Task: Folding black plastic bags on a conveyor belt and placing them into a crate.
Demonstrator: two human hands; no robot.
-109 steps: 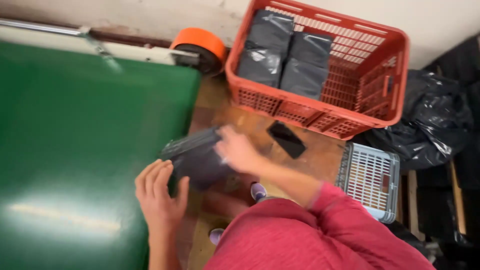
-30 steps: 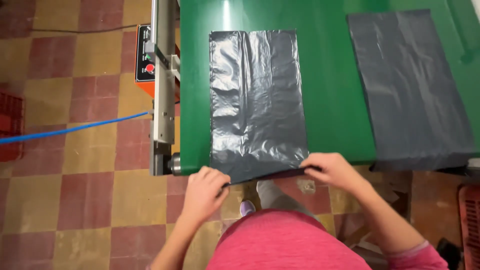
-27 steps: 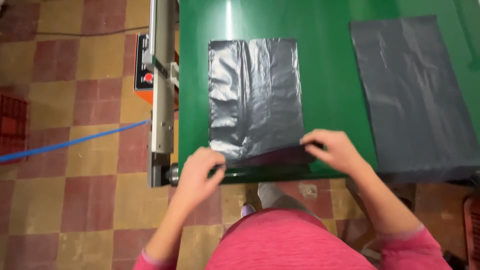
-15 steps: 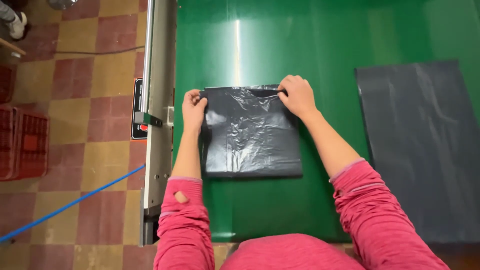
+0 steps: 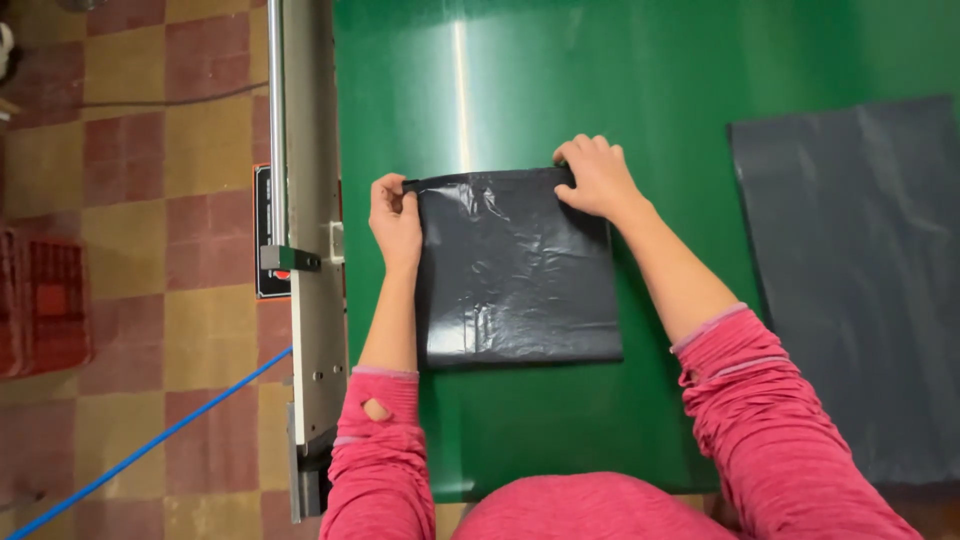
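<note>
A dark grey plastic bag (image 5: 515, 275) lies folded in half on the green conveyor belt (image 5: 620, 90). My left hand (image 5: 396, 215) pinches its far left corner. My right hand (image 5: 598, 178) presses on its far right corner. Both hands rest at the bag's far edge, where the loose end has been laid over. A second dark grey bag (image 5: 860, 270) lies flat and unfolded on the belt to the right, apart from my hands.
The belt's metal side rail (image 5: 312, 250) runs along the left with a small control panel (image 5: 266, 235). Beyond it is a checkered tile floor with a blue hose (image 5: 150, 450) and a red crate (image 5: 40, 305) at the far left.
The bag first lay flat at full length with my hands at its near edge. I carried that edge away from me and laid it on the far edge, so the bag is folded in half.
</note>
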